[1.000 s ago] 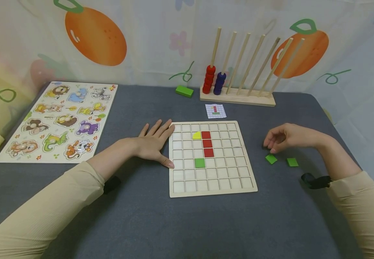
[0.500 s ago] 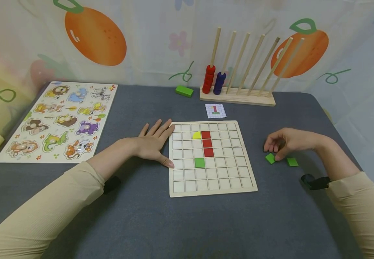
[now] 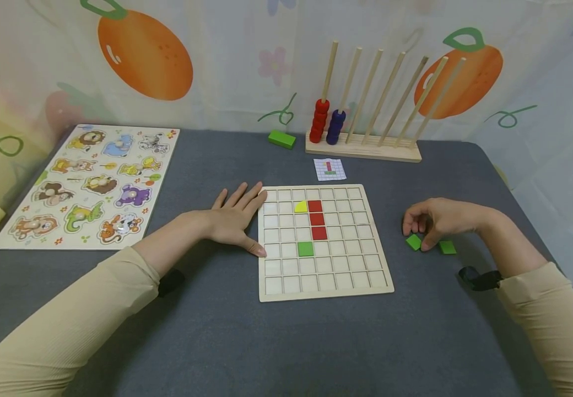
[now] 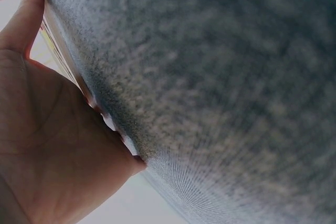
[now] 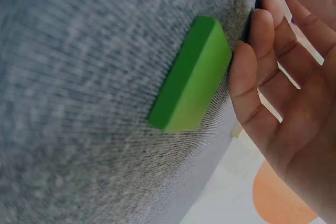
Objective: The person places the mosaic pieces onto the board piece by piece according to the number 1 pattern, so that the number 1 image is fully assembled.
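A wooden grid board [image 3: 346, 284] lies mid-table. A yellow quarter-round tile [image 3: 301, 207], three red square tiles [image 3: 318, 219] in a column and a green square tile [image 3: 305, 249] sit in its cells. My left hand [image 3: 232, 223] rests at the board's left edge, fingers spread, thumb touching the rim. Right of the board, my right hand [image 3: 447, 218] pinches a loose green tile [image 3: 413, 242] between thumb and index finger, down at the table. A second loose green tile [image 3: 447, 247] lies beside that hand; it shows large as a green tile [image 5: 194, 77] in the right wrist view.
A small pattern card [image 3: 329, 170] lies behind the board. Farther back stand a green block [image 3: 281, 139] and a peg abacus [image 3: 366, 149] with red and blue beads. An animal puzzle board [image 3: 88, 187] lies at left. A patterned curtain [image 3: 237, 55] hangs behind.
My right hand has lowered slightly, and its thumb has come against the nearer loose green tile. The left hand and the board have stayed put.
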`<move>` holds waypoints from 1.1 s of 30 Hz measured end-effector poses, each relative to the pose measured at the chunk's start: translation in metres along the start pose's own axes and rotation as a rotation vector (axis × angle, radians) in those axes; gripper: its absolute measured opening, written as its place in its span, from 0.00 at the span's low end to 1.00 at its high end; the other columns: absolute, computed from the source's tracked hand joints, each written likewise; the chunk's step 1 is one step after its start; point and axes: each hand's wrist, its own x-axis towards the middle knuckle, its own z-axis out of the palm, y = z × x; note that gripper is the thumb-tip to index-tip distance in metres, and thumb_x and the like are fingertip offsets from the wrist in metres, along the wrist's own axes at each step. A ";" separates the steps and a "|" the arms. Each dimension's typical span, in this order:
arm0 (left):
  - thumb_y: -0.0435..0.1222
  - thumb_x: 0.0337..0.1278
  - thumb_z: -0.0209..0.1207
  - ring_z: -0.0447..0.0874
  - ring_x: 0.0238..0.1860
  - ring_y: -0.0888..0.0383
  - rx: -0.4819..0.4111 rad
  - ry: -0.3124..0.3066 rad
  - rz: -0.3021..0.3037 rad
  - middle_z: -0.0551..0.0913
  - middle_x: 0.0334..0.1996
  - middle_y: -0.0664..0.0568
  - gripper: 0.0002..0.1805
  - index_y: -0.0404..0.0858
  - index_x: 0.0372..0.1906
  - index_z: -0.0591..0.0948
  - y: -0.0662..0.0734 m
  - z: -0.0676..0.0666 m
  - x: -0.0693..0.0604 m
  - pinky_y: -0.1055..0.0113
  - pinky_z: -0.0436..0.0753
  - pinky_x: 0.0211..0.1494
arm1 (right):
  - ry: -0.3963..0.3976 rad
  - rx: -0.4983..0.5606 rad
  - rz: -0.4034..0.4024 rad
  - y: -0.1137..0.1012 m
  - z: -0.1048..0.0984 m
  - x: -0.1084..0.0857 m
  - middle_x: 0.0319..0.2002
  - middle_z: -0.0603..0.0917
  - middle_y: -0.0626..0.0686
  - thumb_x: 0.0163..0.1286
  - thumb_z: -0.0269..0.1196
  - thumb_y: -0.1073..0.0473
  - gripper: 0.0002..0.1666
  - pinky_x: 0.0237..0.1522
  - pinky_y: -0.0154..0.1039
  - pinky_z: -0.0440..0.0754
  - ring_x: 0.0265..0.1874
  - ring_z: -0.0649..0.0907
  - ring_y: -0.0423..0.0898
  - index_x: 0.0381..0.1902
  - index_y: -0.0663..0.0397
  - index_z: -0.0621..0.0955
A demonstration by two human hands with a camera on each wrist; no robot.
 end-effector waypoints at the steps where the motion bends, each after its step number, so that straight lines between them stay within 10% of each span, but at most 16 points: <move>1: 0.71 0.44 0.62 0.16 0.80 0.46 0.000 0.001 0.000 0.20 0.80 0.54 0.71 0.47 0.79 0.29 0.000 0.000 0.000 0.35 0.27 0.77 | 0.006 -0.010 0.000 0.000 0.000 0.000 0.33 0.76 0.51 0.49 0.78 0.58 0.21 0.33 0.35 0.75 0.31 0.72 0.41 0.41 0.51 0.82; 33: 0.74 0.41 0.61 0.14 0.80 0.49 -0.002 -0.003 -0.018 0.18 0.79 0.58 0.73 0.50 0.79 0.27 -0.005 0.005 0.007 0.38 0.28 0.78 | 0.142 -0.110 0.050 -0.015 0.004 0.011 0.31 0.80 0.51 0.52 0.76 0.60 0.16 0.32 0.35 0.78 0.28 0.77 0.40 0.35 0.51 0.80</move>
